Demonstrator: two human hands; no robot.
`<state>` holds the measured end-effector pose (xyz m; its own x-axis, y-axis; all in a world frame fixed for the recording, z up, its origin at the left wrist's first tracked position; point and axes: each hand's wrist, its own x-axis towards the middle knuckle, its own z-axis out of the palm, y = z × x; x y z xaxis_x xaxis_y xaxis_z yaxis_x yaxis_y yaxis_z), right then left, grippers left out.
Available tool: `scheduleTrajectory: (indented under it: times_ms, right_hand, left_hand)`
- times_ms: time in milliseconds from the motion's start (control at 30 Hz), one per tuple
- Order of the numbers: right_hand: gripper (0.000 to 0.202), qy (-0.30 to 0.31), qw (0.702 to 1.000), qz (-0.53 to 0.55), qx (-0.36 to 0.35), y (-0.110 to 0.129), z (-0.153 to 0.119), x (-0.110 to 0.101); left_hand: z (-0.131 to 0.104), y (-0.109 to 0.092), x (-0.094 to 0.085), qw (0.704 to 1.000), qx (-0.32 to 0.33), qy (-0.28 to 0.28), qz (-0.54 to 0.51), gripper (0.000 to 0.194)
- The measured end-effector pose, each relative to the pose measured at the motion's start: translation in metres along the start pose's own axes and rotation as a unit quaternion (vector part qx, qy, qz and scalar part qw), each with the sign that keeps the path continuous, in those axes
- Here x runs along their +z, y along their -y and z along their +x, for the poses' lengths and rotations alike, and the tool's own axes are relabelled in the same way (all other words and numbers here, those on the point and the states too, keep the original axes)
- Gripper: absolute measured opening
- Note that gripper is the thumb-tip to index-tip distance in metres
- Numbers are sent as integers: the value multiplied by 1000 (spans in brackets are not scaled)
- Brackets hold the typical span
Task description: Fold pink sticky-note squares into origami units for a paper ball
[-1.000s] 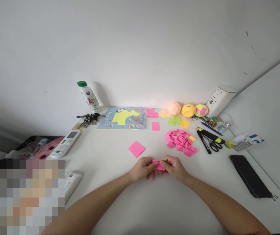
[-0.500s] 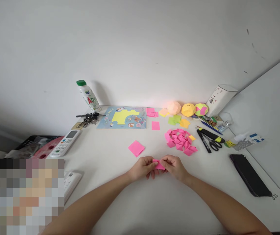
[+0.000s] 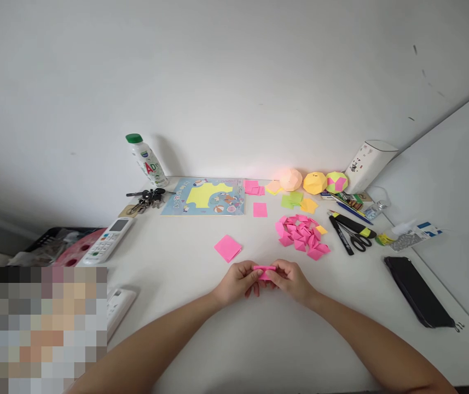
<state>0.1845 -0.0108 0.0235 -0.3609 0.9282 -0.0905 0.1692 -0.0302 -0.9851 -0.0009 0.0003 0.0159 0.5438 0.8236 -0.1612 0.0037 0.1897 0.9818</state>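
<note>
— What's the biggest thing here?

— The white table (image 3: pixel 185 328), then the flat blue and yellow picture sheet (image 3: pixel 204 196) near the wall. Its print is too small to read.

— Any writing that can be read?

— On the white plastic bottle with a green cap (image 3: pixel 145 161), large red and green letters "AD"; the rest is unclear. The black phone (image 3: pixel 418 300) lies dark at the right edge.

— And the hands?

— The left hand (image 3: pixel 240 280) and right hand (image 3: pixel 290 279) meet at the table's middle, fingertips pinched on a small folded pink paper piece (image 3: pixel 264 271) held between them just above the surface. A pile of folded pink paper units (image 3: pixel 302 237) lies beyond the right hand; a pink square sticky-note pad (image 3: pixel 227 248) lies beyond the left.
</note>
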Motion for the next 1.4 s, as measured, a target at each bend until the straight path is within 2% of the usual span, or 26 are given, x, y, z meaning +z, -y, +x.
scheduleTrajectory:
  times_ms: [267, 500, 700, 900, 1167, 1400]
  right_hand:
    - [25, -8, 1000, 1, 8, 1, 0, 0]
    - [28, 10, 1000, -14, 8, 1, 1, 0]
    - [30, -5, 1000, -18, 2, 0, 1, 1]
    - [24, -1, 999, -47, -5, -6, 2, 2]
    - [12, 20, 999, -25, -16, -8, 4, 1]
    - [9, 21, 998, -53, -9, -6, 2, 0]
  left_hand:
    - [-1, -2, 1, 1000, 1, -10, 7, 39]
    - [0, 1, 3, 1000, 15, -19, 3, 37]
    - [-1, -2, 4, 999, 16, -36, 12, 39]
    - [0, 2, 8, 999, 20, -46, 20, 39]
    - [-3, 11, 13, 987, 82, -71, 116, 37]
    - [-6, 14, 15, 966, 151, -76, 196, 37]
